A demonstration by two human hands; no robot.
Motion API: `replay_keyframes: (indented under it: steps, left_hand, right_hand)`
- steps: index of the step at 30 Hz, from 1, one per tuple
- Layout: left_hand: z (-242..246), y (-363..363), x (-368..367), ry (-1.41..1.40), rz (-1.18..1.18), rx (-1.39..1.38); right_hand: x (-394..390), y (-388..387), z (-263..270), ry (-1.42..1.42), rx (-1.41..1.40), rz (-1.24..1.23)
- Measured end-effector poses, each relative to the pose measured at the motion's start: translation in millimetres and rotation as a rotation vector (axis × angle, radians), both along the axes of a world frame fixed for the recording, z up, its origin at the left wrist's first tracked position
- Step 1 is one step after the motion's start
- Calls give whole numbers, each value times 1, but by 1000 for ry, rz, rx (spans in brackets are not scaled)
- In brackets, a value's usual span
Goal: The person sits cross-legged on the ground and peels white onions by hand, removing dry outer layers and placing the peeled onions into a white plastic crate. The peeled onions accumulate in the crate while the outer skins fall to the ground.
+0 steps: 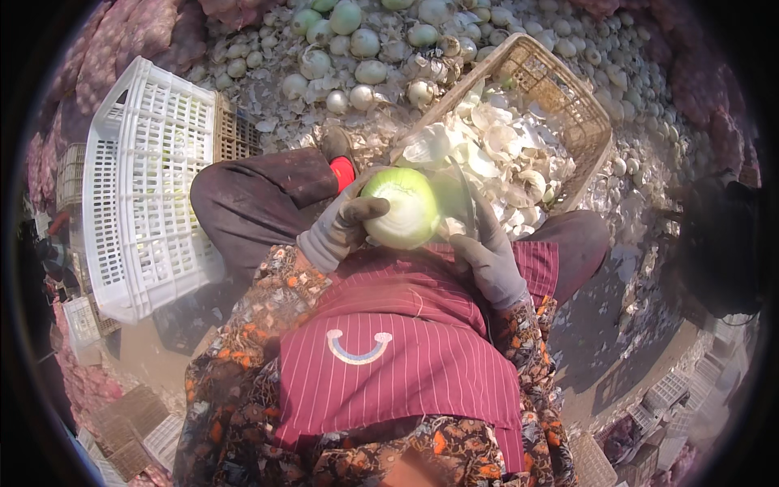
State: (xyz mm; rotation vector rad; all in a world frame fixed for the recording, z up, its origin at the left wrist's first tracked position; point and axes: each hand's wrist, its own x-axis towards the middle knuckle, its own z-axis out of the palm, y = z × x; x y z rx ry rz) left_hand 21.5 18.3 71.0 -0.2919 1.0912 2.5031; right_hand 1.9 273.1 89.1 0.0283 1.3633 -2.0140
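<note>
My left hand (347, 222), in a soiled grey glove, holds a large peeled onion (401, 207), pale white with a green upper side, above my lap. To its right, my right hand (487, 252), gloved too, grips a knife whose blade (465, 195) points up beside the onion. Just beyond the knife, a tan plastic crate (587, 115) lies tilted and holds a heap of onion skins (493, 140). A striped maroon apron (395, 365) covers my lap. The knife's handle is mostly hidden by my fingers.
White slatted plastic crates (164, 152) stand on the left, with green-white onions partly visible through them. Many onions (371, 72) and loose skins spread over the ground ahead. Filled pink mesh sacks (134, 30) line the far edges. A dark object (718, 243) stands at the right.
</note>
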Motion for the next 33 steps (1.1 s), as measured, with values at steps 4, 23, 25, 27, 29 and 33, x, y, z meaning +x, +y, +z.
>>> replay_keyframes:
  steps: [4, 23, 25, 27, 29, 33]
  left_hand:
    - [1, -4, 0, 155, -41, 25]
    - [-3, 17, 0, 20, 271, 409]
    - [-8, 2, -1, 73, 326, 419]
    - [0, -39, 1, 127, 293, 485]
    - [16, -81, 5, 398, 587, 406]
    - [89, -202, 20, 833, 749, 725]
  right_hand:
    - [-3, 7, -1, -44, -43, -122]
    - [-9, -26, 8, -183, -62, -170]
    - [-13, -24, 4, -141, 22, -213]
    - [-19, -19, 0, -64, 137, -236]
    - [-31, -7, -6, -74, 131, -342]
    - [-50, 18, -20, -143, 99, -558]
